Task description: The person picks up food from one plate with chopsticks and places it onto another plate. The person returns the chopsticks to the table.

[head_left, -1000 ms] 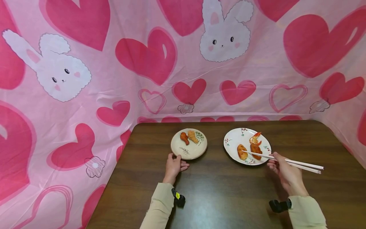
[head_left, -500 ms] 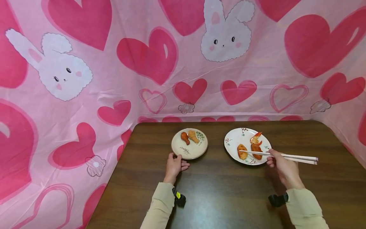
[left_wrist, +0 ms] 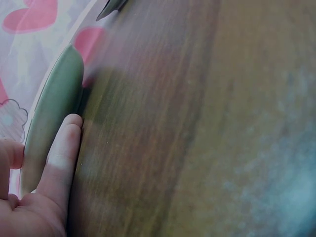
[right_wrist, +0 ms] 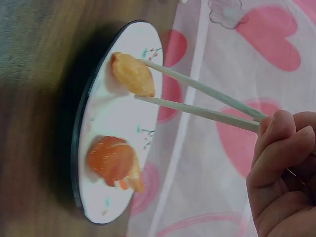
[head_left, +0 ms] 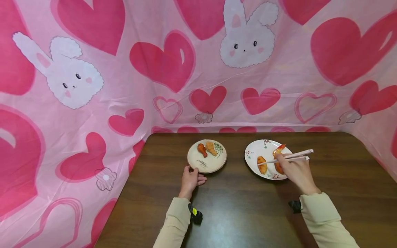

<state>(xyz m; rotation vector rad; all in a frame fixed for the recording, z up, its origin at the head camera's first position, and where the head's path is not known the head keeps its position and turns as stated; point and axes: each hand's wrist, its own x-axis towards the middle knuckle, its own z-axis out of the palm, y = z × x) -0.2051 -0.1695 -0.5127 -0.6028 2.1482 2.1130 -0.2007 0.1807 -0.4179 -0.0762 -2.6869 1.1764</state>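
My left hand [head_left: 190,181] holds the near-left rim of a small cream plate [head_left: 203,167], thumb on the edge and a finger along its green-grey side [left_wrist: 57,103]. A glossy drumstick [head_left: 202,150] and a pale breaded piece of chicken [head_left: 211,148] lie on that plate. With my right hand [head_left: 296,174] I grip a pair of white chopsticks [right_wrist: 202,89] over the larger flower-patterned plate [head_left: 255,148]. Their spread tips lie at either end of a golden oval fried piece [right_wrist: 132,74]. A red-tailed shrimp [head_left: 278,150] and a reddish-brown piece [head_left: 278,168] are partly hidden by my right hand.
Both plates stand toward the back of a dark wooden table [head_left: 235,199]. Behind and beside it hangs a pink cloth [head_left: 173,110] with hearts and rabbits. Black wrist cameras are strapped at both sleeves.
My right hand has moved left and over the flower-patterned plate, the chopsticks now angled upward at the back and spread apart. The left hand stays at the cream plate.
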